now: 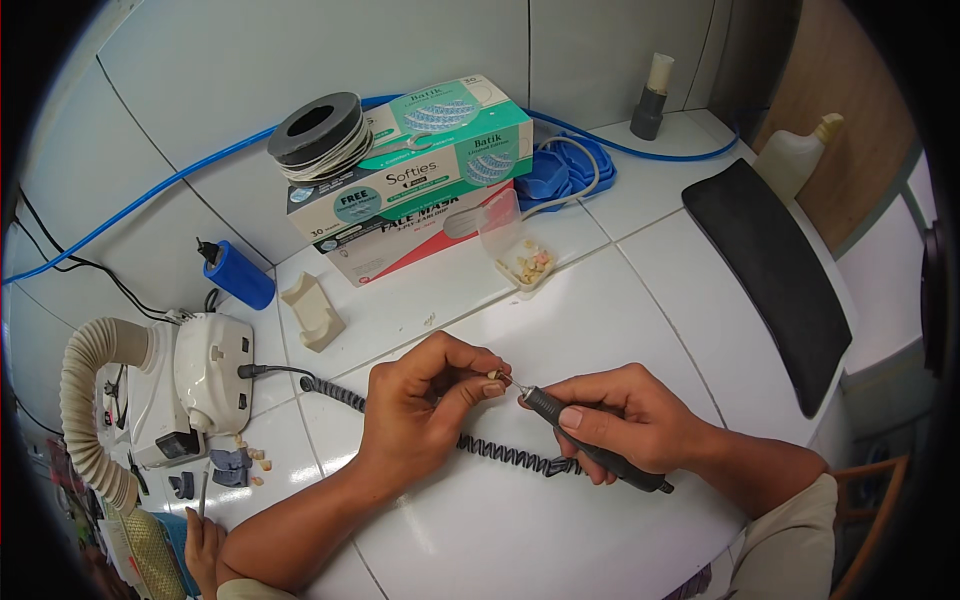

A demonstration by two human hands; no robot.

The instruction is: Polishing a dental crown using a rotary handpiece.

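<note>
My left hand (pixel 428 398) pinches a small yellowish piece (pixel 497 375), perhaps a dental crown, between thumb and fingertips; the fingers hide much of it. My right hand (pixel 625 420) is wrapped round a black rotary handpiece (pixel 546 404), held like a pen. Its thin metal bur (pixel 516 384) points left and meets or nearly meets the little piece; contact cannot be made out. From the handpiece's rear a black coiled cord (pixel 510 455) runs under my left wrist toward a white control unit (pixel 215 375).
Behind my hands stands a small clear box (pixel 528 290) of tooth-coloured bits. Mask boxes (pixel 400 240) carry a wire spool (pixel 318 135). A beige cradle (pixel 312 315) and ribbed hose (pixel 80 400) are left, a black pad (pixel 768 280) right. Another person's hand (pixel 203 545) shows lower left.
</note>
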